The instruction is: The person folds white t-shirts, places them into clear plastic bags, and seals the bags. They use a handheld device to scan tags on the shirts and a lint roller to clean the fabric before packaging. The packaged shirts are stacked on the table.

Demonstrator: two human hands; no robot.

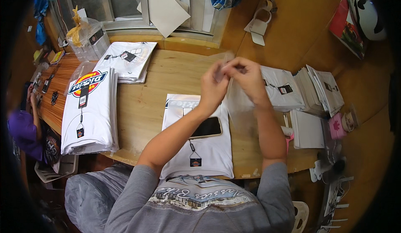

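Observation:
My left hand (214,86) and my right hand (247,77) are raised close together above the table, fingers pinched on a thin clear plastic bag (239,111). The bag hangs below my right hand and is blurred in places. Under my left forearm lies a folded white T-shirt (175,149) at the table's front edge. A dark-screened phone (207,127) rests on the shirt. Below the phone, a small black hang tag (195,162) on a cord lies on the fabric.
Piles of folded white shirts (94,120) stand at left, with more bagged shirts (125,66) behind. Further bagged shirts (282,93) and a white stack (308,128) lie right, near pink-handled scissors (289,140). A person in purple (26,132) sits far left.

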